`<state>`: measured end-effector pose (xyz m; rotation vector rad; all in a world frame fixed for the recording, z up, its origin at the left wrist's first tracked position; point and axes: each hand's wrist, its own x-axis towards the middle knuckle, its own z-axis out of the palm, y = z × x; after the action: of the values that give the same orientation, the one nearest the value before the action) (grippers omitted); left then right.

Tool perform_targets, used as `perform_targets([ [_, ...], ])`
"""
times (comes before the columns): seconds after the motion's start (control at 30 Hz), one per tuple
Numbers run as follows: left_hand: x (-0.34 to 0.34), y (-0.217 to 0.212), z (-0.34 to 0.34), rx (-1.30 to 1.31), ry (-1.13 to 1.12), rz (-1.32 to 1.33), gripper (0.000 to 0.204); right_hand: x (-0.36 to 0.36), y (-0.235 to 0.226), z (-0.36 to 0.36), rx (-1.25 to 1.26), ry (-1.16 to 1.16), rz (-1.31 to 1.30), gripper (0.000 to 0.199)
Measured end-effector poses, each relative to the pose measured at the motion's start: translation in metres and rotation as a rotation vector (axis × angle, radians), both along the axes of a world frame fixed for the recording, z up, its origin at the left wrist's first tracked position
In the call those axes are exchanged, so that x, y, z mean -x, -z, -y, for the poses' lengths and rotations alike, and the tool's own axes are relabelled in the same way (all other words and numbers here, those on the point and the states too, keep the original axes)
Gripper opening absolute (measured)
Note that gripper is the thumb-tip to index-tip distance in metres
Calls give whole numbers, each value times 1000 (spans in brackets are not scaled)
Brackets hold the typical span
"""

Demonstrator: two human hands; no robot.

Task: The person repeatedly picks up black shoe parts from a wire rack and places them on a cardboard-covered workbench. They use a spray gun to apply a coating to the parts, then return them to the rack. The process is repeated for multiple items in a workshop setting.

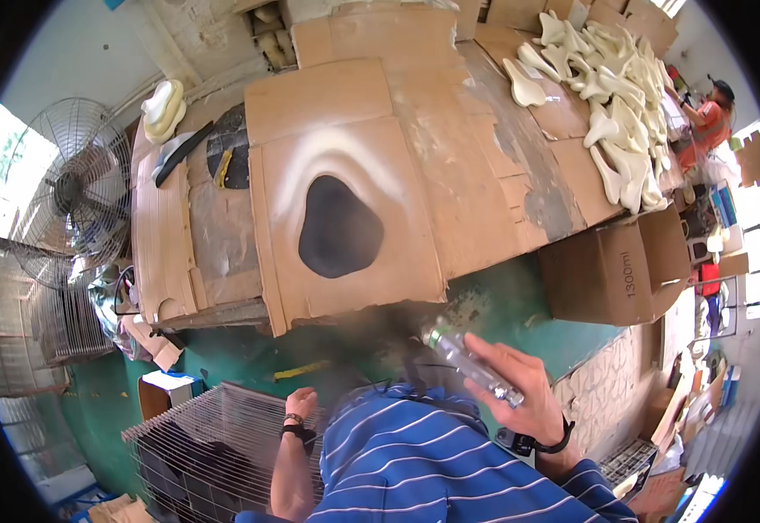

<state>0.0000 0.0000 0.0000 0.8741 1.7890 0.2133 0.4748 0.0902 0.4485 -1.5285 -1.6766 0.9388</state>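
My right hand (519, 379) grips a silvery spray can (467, 357) near my chest, its nozzle end towards the cardboard-covered table (449, 174). A dark painted blob-shaped piece (339, 228) lies on the cardboard, ringed by pale overspray. A faint haze hangs below the table edge. My left hand (299, 404) hangs low with fingers curled, holding nothing, above a wire cage (214, 436). My blue striped shirt fills the lower middle.
Several cream shaped pieces (615, 96) are heaped at the table's far right, two more (163, 106) at the far left. A large fan (74, 187) stands left. A cardboard box (615, 270) sits right of the table. Another person (711, 122) works far right.
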Motion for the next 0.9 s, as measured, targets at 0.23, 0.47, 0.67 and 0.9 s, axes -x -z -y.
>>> perform_targets([
  [0.23,-26,-16,-11,9,-20,49,41,-35,-4,11,72,57,88,58],
  [0.47,-19,-5,-4,-30,210,-149,40,-30,3,2,32,91,-36,60],
  [0.67,-37,-37,-62,-257,251,-203,30,-49,9,6,62,66,-10,54],
  [0.9,-106,-67,-188,-594,198,-262,24,-68,2,2,52,63,36,63],
])
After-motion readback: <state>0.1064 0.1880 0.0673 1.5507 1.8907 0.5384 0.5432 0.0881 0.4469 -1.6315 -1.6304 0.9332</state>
